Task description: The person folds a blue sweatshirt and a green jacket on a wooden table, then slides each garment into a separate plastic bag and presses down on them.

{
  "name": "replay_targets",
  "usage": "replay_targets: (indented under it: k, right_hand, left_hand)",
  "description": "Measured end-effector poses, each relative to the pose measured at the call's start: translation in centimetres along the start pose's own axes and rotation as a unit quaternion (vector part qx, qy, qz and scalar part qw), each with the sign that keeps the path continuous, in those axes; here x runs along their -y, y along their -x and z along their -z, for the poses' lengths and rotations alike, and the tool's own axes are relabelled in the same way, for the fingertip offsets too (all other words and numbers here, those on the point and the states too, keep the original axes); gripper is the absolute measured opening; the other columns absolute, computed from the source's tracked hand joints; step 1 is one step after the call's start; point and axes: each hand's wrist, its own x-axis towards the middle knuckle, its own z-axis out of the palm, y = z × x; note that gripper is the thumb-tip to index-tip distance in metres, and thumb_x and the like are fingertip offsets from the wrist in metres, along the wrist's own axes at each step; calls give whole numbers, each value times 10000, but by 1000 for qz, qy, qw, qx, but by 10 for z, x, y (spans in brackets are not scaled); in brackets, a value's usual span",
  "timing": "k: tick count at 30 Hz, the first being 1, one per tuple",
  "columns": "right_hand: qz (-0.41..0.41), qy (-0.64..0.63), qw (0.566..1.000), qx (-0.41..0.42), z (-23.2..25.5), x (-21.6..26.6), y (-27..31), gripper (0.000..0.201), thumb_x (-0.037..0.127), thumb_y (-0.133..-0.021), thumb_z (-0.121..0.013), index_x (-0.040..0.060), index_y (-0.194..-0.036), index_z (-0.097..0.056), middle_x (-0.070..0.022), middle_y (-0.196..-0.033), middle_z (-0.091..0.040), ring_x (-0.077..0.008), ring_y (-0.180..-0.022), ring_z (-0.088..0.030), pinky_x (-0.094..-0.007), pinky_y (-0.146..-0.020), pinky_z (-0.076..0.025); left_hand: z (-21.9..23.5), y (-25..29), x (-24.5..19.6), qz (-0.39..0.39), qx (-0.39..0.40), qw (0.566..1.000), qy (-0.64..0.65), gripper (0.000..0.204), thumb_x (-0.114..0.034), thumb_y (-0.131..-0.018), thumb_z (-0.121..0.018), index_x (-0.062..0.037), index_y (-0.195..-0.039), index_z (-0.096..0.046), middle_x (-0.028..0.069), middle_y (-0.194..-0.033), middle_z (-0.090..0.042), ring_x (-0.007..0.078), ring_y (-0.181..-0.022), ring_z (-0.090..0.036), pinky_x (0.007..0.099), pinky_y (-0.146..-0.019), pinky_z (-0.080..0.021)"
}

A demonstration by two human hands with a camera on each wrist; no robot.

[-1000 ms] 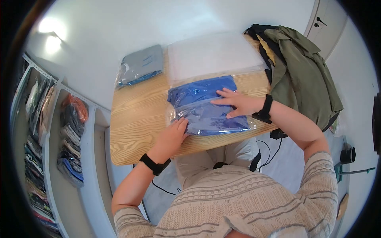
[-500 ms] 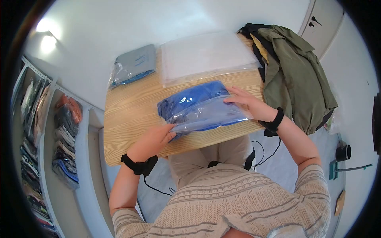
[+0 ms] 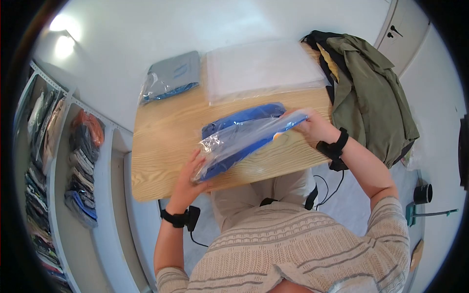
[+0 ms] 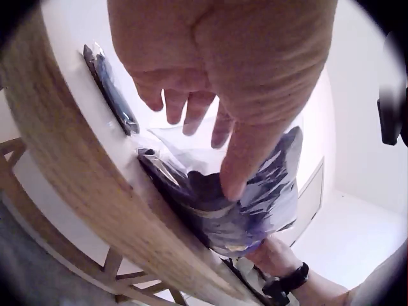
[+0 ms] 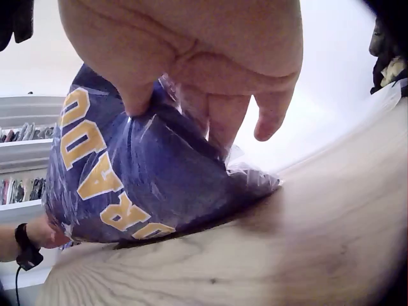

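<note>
A folded blue garment point(image 3: 249, 144) in a clear plastic bag is tilted up from the table, its near edge raised on the right. Yellow block letters show on the underside of the bagged garment point(image 5: 105, 172) in the right wrist view. My right hand point(image 3: 317, 126) grips its right end, thumb on the lettered face and fingers behind. My left hand point(image 3: 188, 181) is at the left end, fingers and thumb extended around the bag's corner. In the left wrist view the left hand point(image 4: 223, 83) spreads over the bag with straight fingers.
On the wooden table point(image 3: 161, 161), a grey bagged garment point(image 3: 173, 73) lies at the back left. Beside it is a stack of clear plastic bags point(image 3: 264, 68). An olive jacket point(image 3: 369, 93) drapes over the right edge. Shelves of bagged clothes point(image 3: 85, 161) stand at left.
The bagged blue garment lay flat under both hands; now its near side is tilted up. My right hand has gone from flat on top to gripping the right end; the left fingers have straightened.
</note>
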Motion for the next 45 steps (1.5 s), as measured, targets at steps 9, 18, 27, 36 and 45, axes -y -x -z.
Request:
replay_targets:
  k: [9, 18, 27, 36, 45]
  right_hand:
    - [-115, -189, 970, -104, 25, 47, -33, 394, 371, -983, -455, 12, -1030, -611, -4, -918, -640, -41, -826, -555, -215, -757, -455]
    - [-376, -319, 866, -89, -5, -5, -44, 382, 373, -991, -422, 51, -1136, -569, -57, -992, -647, -114, -823, -601, -263, -722, -495]
    - [-287, -477, 831, 9, -10, -29, -25, 269, 105, -915, -565, -21, -1150, -526, -89, -1075, -630, -152, -969, -616, -280, -875, -497]
    - [-298, -481, 824, -36, -28, 15, -39, 384, -5, -888, -545, 1, -1246, -407, -139, -1122, -592, -216, -971, -631, -374, -854, -542]
    - [-177, -400, 899, 12, -20, 122, -125, 348, -27, -891, -517, -22, -1224, -417, -147, -1054, -604, -204, -887, -657, -349, -757, -581]
  left_hand:
    - [29, -62, -29, 12, -234, 971, 47, 201, -190, -962, -512, -19, -907, -603, 17, -758, -586, 88, -703, -551, 221, -648, -428]
    - [22, -93, 34, 267, -125, 937, 189, 341, -282, -968, -483, 8, -1139, -536, 73, -867, -618, 109, -725, -585, 213, -634, -465]
    - [-3, -34, 37, 194, -172, 924, 282, 495, -116, -927, -536, 40, -1350, -332, 167, -1199, -537, 197, -1080, -535, 301, -938, -430]
    - [-36, -17, 31, 107, -297, 934, 167, 391, -109, -947, -491, 16, -1308, -408, 136, -1236, -515, 196, -1121, -503, 307, -974, -392]
    - [-34, 27, 51, 90, -471, 873, -91, 145, -59, -893, -516, 3, -1007, -581, 105, -889, -581, 212, -765, -548, 307, -652, -425]
